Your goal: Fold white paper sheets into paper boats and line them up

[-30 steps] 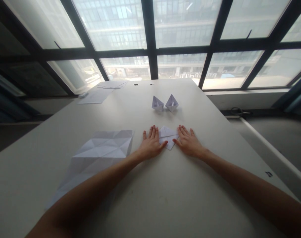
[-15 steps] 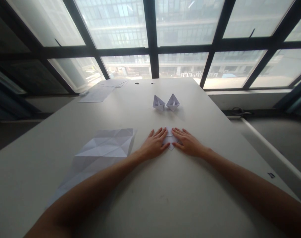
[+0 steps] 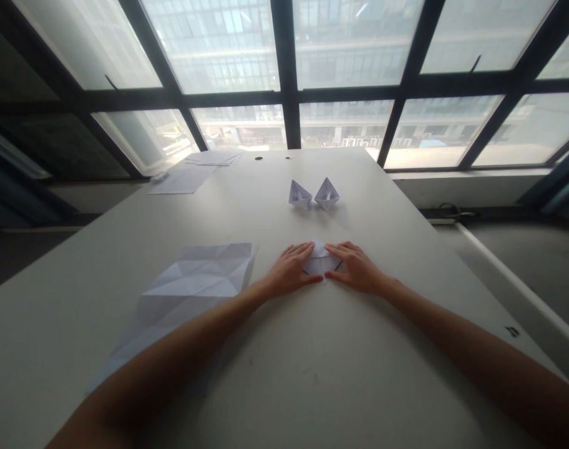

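Observation:
A small folded piece of white paper (image 3: 320,264) lies in front of me, its top coming to a point and a crease running across it. My left hand (image 3: 291,269) holds its left edge, thumb at the near corner and fingers along the far side. On the right edge, my right hand (image 3: 354,268) has the same grip, thumb close to the other thumb. Parts of the paper's sides are hidden under the fingers. Beyond the hands stand two folded paper boats, a left one (image 3: 300,195) and a right one (image 3: 327,194).
A large creased sheet of paper (image 3: 198,271) lies at the left, partly behind my left forearm. Flat white sheets (image 3: 184,179) rest at the table's far left corner. The white table (image 3: 284,374) reaches toward dark-framed windows (image 3: 289,96). A small dark mark (image 3: 511,332) is near the right edge.
My fingers were lying flat on the folded paper; now they have curled in at its sides. More of the paper shows between the hands, and its near part looks wider.

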The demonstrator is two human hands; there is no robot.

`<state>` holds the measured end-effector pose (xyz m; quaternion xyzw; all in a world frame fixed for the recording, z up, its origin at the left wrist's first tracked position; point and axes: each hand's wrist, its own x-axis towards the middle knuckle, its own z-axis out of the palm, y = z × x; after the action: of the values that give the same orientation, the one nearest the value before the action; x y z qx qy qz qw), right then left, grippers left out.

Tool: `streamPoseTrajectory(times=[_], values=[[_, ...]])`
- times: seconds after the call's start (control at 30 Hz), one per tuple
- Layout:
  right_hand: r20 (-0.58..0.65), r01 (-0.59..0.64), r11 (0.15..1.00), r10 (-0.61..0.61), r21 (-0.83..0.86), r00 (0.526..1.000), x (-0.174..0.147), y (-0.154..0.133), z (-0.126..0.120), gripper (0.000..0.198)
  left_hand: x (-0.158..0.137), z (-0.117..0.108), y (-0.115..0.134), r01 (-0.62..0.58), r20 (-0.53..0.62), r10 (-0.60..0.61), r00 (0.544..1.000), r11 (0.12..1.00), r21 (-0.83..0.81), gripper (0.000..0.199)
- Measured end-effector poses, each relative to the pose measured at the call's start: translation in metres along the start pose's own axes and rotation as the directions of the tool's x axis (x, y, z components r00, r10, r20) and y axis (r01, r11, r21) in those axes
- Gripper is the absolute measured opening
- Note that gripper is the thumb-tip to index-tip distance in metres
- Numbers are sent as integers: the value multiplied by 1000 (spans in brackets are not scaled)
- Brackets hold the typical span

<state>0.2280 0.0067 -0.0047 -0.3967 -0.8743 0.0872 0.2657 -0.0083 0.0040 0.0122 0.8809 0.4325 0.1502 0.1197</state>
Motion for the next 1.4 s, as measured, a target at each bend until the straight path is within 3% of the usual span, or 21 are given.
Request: streamPoseTrajectory(times=[0.2, 0.37, 0.57, 0.73, 0.97, 1.2, 1.4], values=[[-47, -2, 999, 4, 37, 999, -1, 2, 1, 61, 2, 4, -4, -34, -101, 26, 995, 996, -79, 87], [-68, -13, 999, 16, 37, 998, -3, 6, 5, 49, 0, 7, -6, -62, -78, 59, 995, 997, -40, 78], [19, 13, 1000, -13, -12, 1000, -4, 2, 2, 68, 0, 5, -5, -73, -86, 66, 994, 994, -79, 79], [12, 7, 999, -8, 34, 1000, -3, -1, -1, 66, 2, 8, -6, -69, -134, 51, 990, 989, -134, 81], [-84, -5, 993, 14, 114, 996, -2, 3, 0, 26, 2, 6, -3, -12, -203, -47, 978, 960, -280, 41], [-165, 18, 986, 10, 164, 986, -3, 2, 0, 21, 0, 6, -3, 48, -238, -123, 964, 953, -298, 26], [-198, 34, 981, 5, 193, 980, -3, 0, -1, 21, -1, 5, 0, -10, -323, -78, 943, 965, -261, 18]])
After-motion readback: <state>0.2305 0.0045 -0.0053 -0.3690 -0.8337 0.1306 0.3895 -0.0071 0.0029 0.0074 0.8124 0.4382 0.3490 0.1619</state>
